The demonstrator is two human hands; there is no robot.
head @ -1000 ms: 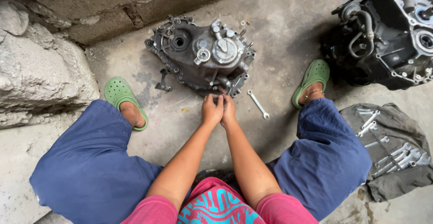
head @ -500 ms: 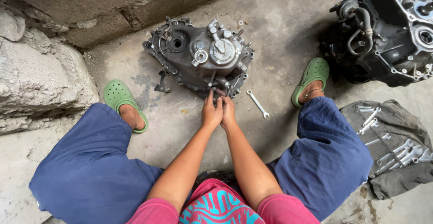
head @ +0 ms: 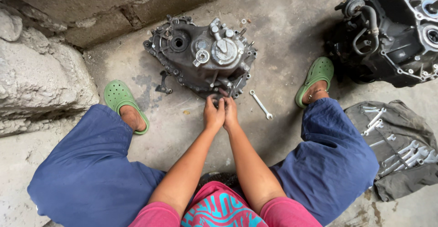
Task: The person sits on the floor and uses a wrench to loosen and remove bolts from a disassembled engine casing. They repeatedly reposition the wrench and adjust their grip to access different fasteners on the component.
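A dark, greasy engine cover [head: 200, 55] with round ports and bolts lies flat on the concrete floor in front of me. My left hand [head: 213, 113] and my right hand [head: 230, 113] are pressed side by side at its near edge, fingers curled around a small part there. What the fingertips grip is hidden by the hands themselves. A small silver wrench [head: 261, 104] lies on the floor just right of my right hand.
A black engine block [head: 392, 30] stands at the upper right. A grey cloth roll [head: 397, 145] with several wrenches lies at the right. A rough stone and block wall [head: 41, 76] runs along the left and back. My green clogs [head: 119, 100] rest on either side.
The view has shifted slightly. Both hands stay together at the cover's near edge with hardly any movement.
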